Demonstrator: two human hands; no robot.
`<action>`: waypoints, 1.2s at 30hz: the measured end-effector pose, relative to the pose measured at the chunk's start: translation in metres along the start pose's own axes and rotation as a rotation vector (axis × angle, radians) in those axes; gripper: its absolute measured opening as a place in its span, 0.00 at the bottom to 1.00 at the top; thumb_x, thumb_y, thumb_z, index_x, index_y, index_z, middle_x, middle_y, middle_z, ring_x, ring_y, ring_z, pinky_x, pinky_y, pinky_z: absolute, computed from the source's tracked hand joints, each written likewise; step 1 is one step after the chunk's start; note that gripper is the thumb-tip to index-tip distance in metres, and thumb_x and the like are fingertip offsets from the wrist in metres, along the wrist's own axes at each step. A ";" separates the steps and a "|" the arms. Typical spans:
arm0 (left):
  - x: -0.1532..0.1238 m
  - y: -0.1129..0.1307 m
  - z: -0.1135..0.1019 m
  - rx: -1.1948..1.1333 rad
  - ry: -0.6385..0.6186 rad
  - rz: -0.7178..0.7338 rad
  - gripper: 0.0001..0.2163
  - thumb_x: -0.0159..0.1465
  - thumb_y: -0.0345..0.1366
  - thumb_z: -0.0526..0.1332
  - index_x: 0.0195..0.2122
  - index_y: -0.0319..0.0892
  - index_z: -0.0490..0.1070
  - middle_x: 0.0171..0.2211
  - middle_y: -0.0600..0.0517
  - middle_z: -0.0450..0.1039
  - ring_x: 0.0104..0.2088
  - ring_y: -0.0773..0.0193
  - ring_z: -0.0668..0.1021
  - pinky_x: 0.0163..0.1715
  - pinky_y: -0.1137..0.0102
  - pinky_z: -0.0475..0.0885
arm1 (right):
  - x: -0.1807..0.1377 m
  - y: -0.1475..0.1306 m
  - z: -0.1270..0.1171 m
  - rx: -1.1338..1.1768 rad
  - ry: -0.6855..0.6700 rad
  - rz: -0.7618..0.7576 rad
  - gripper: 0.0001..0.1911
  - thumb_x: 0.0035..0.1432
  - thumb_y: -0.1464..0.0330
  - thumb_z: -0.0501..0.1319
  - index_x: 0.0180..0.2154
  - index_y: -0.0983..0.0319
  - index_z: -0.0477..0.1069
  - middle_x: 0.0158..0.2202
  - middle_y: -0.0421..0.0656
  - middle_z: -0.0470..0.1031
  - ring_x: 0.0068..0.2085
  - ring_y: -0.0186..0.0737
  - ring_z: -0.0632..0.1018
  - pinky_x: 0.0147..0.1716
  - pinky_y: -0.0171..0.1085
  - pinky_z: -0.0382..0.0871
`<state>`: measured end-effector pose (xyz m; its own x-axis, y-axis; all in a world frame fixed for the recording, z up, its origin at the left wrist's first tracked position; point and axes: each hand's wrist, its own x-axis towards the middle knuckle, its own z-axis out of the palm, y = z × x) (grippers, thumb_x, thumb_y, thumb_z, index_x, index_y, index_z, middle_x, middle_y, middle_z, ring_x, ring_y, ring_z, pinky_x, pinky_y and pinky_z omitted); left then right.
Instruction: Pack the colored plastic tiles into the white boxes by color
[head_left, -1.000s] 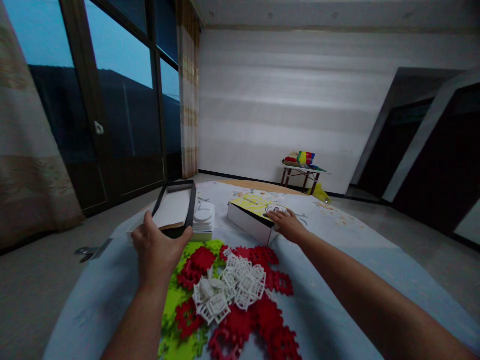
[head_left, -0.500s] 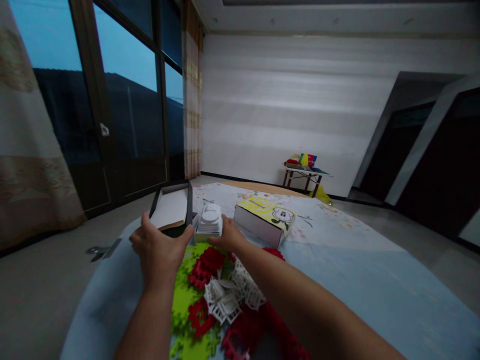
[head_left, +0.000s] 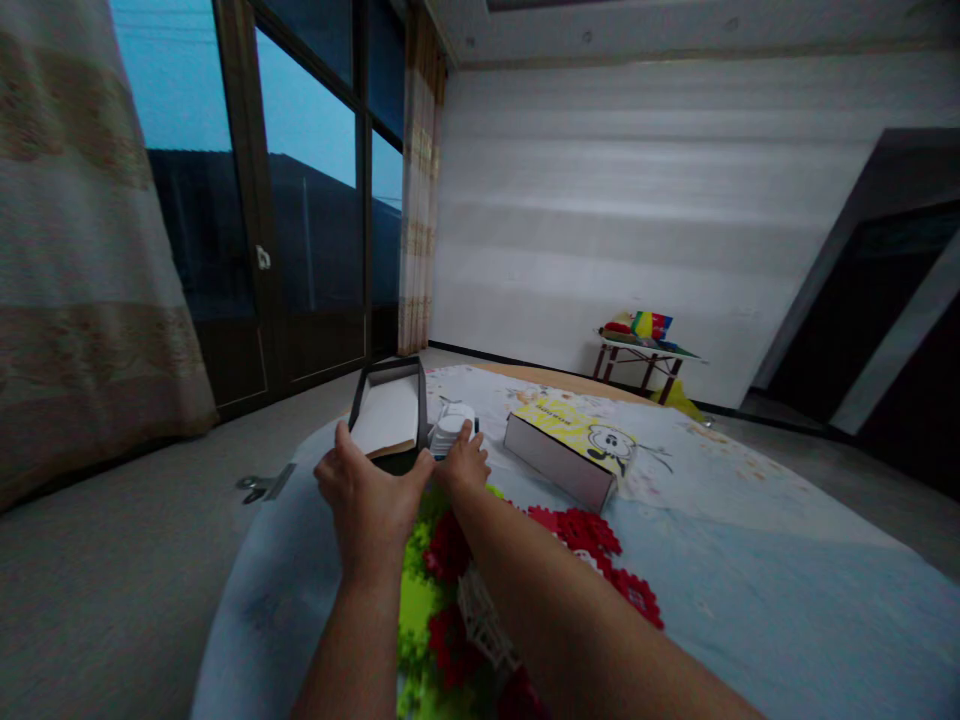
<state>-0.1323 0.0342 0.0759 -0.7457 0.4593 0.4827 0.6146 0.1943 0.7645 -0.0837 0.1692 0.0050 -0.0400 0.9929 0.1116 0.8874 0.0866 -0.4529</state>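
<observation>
My left hand [head_left: 375, 490] spans the near end of an open black box [head_left: 421, 405], thumb on the right side and fingers on the left. A white pad or book [head_left: 386, 415] lies inside the box. My right hand [head_left: 463, 462] reaches across to a small stack of white pieces [head_left: 450, 425] just right of the box, fingers curled at its near right side; the thumb is mostly hidden. Below my forearms lie green gear-edged pieces [head_left: 420, 600], red ones [head_left: 589, 530] and white lattice pieces [head_left: 484, 615], partly covered by my right arm.
A yellow and white cartoon box [head_left: 566, 440] lies right of my right hand on the cloth-covered round table [head_left: 750, 590]. A metal clip [head_left: 270, 485] grips the cloth at the left edge. A small table [head_left: 645, 350] with colourful things stands by the far wall.
The view has swung left, so everything sits farther right. My right hand has moved from the right side of the white stack to its near front, covering more of it. My left hand stays at the black box.
</observation>
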 end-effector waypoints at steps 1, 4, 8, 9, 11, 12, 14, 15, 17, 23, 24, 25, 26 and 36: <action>0.000 0.000 0.000 0.001 0.002 0.000 0.46 0.47 0.46 0.66 0.61 0.29 0.47 0.53 0.34 0.60 0.57 0.43 0.61 0.55 0.54 0.60 | 0.001 0.000 0.000 0.004 0.016 0.004 0.49 0.49 0.49 0.57 0.63 0.60 0.36 0.60 0.60 0.51 0.54 0.56 0.65 0.43 0.53 0.65; 0.000 -0.001 0.001 0.006 0.001 0.000 0.46 0.47 0.46 0.66 0.61 0.28 0.47 0.53 0.34 0.60 0.57 0.43 0.60 0.56 0.54 0.59 | 0.002 0.004 -0.003 0.020 0.047 -0.014 0.48 0.47 0.50 0.58 0.63 0.59 0.39 0.56 0.56 0.59 0.52 0.55 0.66 0.43 0.51 0.66; -0.001 0.000 0.002 0.017 -0.010 0.006 0.46 0.48 0.46 0.65 0.62 0.29 0.46 0.54 0.34 0.59 0.58 0.43 0.60 0.57 0.54 0.58 | 0.002 0.015 -0.016 0.035 0.046 -0.037 0.49 0.45 0.51 0.60 0.62 0.60 0.41 0.54 0.54 0.61 0.52 0.56 0.66 0.45 0.51 0.64; -0.001 0.000 0.002 0.021 -0.016 0.007 0.46 0.47 0.47 0.65 0.62 0.29 0.45 0.54 0.34 0.59 0.58 0.43 0.60 0.57 0.54 0.58 | 0.002 0.019 -0.020 0.043 0.045 -0.037 0.49 0.45 0.52 0.60 0.62 0.60 0.41 0.54 0.54 0.61 0.52 0.56 0.66 0.45 0.51 0.64; -0.001 0.000 0.004 0.028 -0.031 0.005 0.47 0.47 0.48 0.65 0.62 0.29 0.45 0.54 0.34 0.59 0.58 0.42 0.59 0.56 0.53 0.58 | 0.002 0.028 -0.029 0.069 0.051 -0.037 0.48 0.45 0.52 0.60 0.62 0.61 0.41 0.53 0.54 0.62 0.52 0.56 0.67 0.46 0.51 0.64; -0.001 -0.001 0.005 0.031 -0.037 0.003 0.47 0.47 0.48 0.65 0.62 0.30 0.45 0.54 0.34 0.59 0.58 0.42 0.60 0.56 0.53 0.59 | 0.002 0.034 -0.035 0.086 0.060 -0.046 0.48 0.45 0.53 0.60 0.62 0.62 0.42 0.53 0.54 0.62 0.52 0.56 0.67 0.46 0.50 0.64; 0.000 -0.001 0.006 0.038 -0.046 0.002 0.48 0.47 0.49 0.65 0.62 0.32 0.44 0.54 0.34 0.57 0.58 0.41 0.59 0.56 0.52 0.59 | 0.000 0.045 -0.049 0.123 0.089 -0.101 0.48 0.45 0.54 0.60 0.62 0.63 0.42 0.53 0.54 0.63 0.53 0.56 0.67 0.48 0.49 0.63; 0.000 -0.001 0.007 0.045 -0.052 0.008 0.47 0.47 0.50 0.64 0.62 0.32 0.44 0.55 0.35 0.57 0.58 0.41 0.59 0.56 0.52 0.59 | -0.001 0.052 -0.057 0.141 0.104 -0.143 0.47 0.46 0.54 0.60 0.62 0.64 0.43 0.54 0.55 0.63 0.54 0.55 0.67 0.49 0.49 0.62; -0.002 0.000 0.009 0.065 -0.078 0.035 0.47 0.47 0.50 0.64 0.62 0.33 0.44 0.55 0.35 0.56 0.58 0.42 0.59 0.56 0.52 0.59 | -0.005 0.067 -0.076 0.180 0.142 -0.244 0.47 0.45 0.56 0.60 0.62 0.66 0.44 0.56 0.55 0.61 0.56 0.53 0.65 0.53 0.46 0.60; -0.019 0.010 0.020 0.152 -0.249 0.155 0.46 0.49 0.49 0.63 0.63 0.33 0.43 0.54 0.37 0.55 0.59 0.45 0.59 0.57 0.57 0.58 | -0.042 0.139 -0.138 0.250 0.233 -0.473 0.44 0.45 0.61 0.60 0.61 0.65 0.46 0.60 0.53 0.57 0.59 0.49 0.62 0.58 0.44 0.55; -0.022 0.011 0.023 0.167 -0.282 0.166 0.46 0.49 0.49 0.63 0.63 0.33 0.43 0.55 0.37 0.55 0.59 0.45 0.59 0.57 0.58 0.58 | -0.051 0.154 -0.145 0.243 0.236 -0.472 0.43 0.45 0.61 0.60 0.61 0.64 0.46 0.60 0.53 0.57 0.59 0.49 0.62 0.58 0.45 0.56; -0.024 0.012 0.027 0.183 -0.316 0.175 0.46 0.49 0.49 0.62 0.63 0.33 0.43 0.55 0.37 0.54 0.58 0.45 0.60 0.57 0.58 0.59 | -0.061 0.169 -0.150 0.236 0.242 -0.472 0.43 0.46 0.62 0.60 0.60 0.64 0.47 0.60 0.54 0.58 0.59 0.50 0.62 0.58 0.46 0.55; -0.025 0.014 0.032 0.203 -0.350 0.186 0.45 0.49 0.49 0.62 0.63 0.33 0.43 0.55 0.36 0.54 0.58 0.45 0.60 0.56 0.59 0.59 | -0.070 0.183 -0.154 0.224 0.243 -0.473 0.42 0.46 0.62 0.60 0.60 0.64 0.47 0.60 0.54 0.58 0.60 0.50 0.62 0.58 0.47 0.55; 0.003 0.017 0.103 0.430 -0.497 0.280 0.43 0.49 0.49 0.60 0.61 0.30 0.47 0.54 0.33 0.58 0.55 0.45 0.65 0.52 0.60 0.61 | -0.137 0.241 -0.182 0.212 0.262 -0.388 0.41 0.47 0.64 0.60 0.60 0.62 0.46 0.58 0.55 0.61 0.58 0.52 0.64 0.57 0.51 0.60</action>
<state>-0.0980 0.1281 0.0465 -0.4022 0.8628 0.3063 0.8893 0.2887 0.3547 0.2197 0.0393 0.0413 -0.2072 0.8330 0.5130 0.7166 0.4863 -0.5001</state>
